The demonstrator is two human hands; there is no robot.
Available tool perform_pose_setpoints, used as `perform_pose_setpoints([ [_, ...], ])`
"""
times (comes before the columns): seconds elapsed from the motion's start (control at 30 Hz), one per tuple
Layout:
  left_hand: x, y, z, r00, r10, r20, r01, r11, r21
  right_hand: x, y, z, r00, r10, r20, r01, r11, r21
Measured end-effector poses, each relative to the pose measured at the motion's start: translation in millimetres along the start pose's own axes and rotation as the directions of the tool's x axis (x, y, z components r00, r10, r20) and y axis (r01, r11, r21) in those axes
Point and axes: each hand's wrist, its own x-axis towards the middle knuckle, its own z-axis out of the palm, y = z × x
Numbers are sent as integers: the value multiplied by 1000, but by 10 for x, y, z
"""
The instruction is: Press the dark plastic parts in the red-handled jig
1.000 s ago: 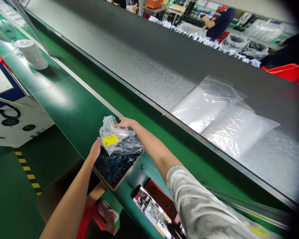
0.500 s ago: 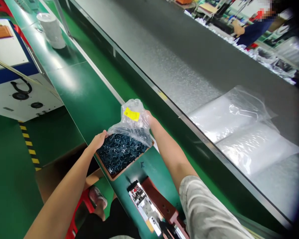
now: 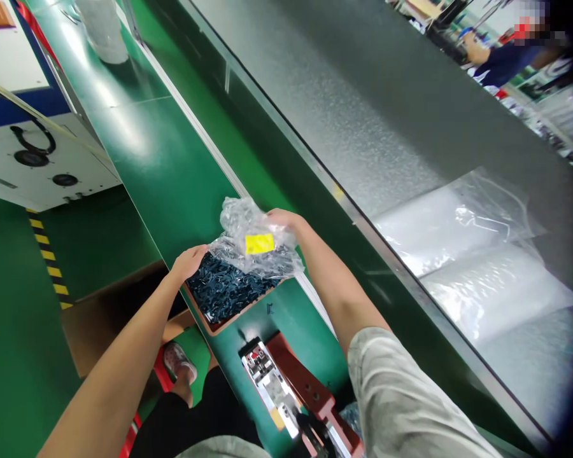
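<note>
My hands hold a crumpled clear plastic bag (image 3: 253, 238) with a yellow label (image 3: 260, 243) above a shallow brown-edged tray (image 3: 210, 329). The tray is heaped with small dark blue-black parts (image 3: 224, 287) and rests on a green conveyor belt (image 3: 172, 172). My left hand (image 3: 188, 263) grips the bag's left edge at the tray's near corner. My right hand (image 3: 282, 220) clasps the bag's upper side from the far end. The bag covers the upper part of the tray, hiding the parts beneath it.
A metal fixture on a red base (image 3: 286, 388) lies on the belt near me. A grey steel-topped table (image 3: 344, 108) with filled plastic bags (image 3: 472, 254) runs alongside. A white roll (image 3: 102, 32) stands up the belt. A co-worker (image 3: 503, 57) works far right.
The bag has dropped lower over the tray, and its yellow label now faces up nearer the middle. My right hand has moved onto the bag's top. The view has turned slightly.
</note>
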Motion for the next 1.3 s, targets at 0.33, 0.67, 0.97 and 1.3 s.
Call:
perform_pose_setpoints([
  [0.33,39,-119,51,999,48,11,-48,999,-5,-111,92,213,997,-36,-61,47,983,177],
  [0.67,8,-75,70,1000,-17,-12,16,1000,-25,-519,394,389,990,8,-138,68,839,540],
  [0.97,271,-6,31,998,-8,55,16,991,-132,-662,379,494,984,38,-176,93,728,680],
  [1.3,859,639,234,971,108,211,5,881,-473,-883,400,651,967,-129,-221,240,760,604],
])
